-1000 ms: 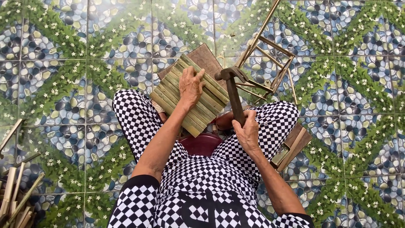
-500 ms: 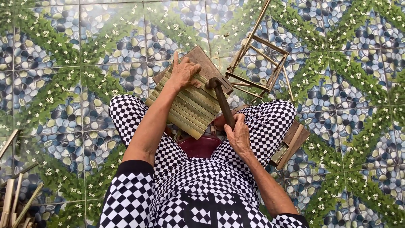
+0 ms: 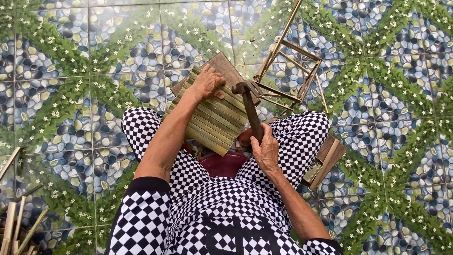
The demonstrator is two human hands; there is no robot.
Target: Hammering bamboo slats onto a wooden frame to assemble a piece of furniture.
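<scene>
Head camera view, looking straight down at a seated person in black-and-white checked clothing. The left hand (image 3: 207,82) lay fingers curled over the far end of a bamboo slat panel (image 3: 214,115), pressing it down and gripping its top edge. The right hand (image 3: 266,151) was clenched around the wooden handle of a hammer (image 3: 250,111), whose dark metal head pointed away from the body and sat just beside the left hand, above the panel's right edge. The panel, a row of greenish strips laid side by side, rested tilted across the person's lap on a brown wooden board (image 3: 226,66) that showed past its far end. Below the panel, between the knees, part of a dark red stool (image 3: 226,165) showed. Beyond the hammer, a small frame of thin bamboo sticks (image 3: 288,71) lay on the floor. A wooden block (image 3: 325,160) sat beside the right knee. Loose bamboo sticks (image 3: 16,226) lay at the lower left corner of the patterned pebble-and-leaf tiled floor (image 3: 71,71).
</scene>
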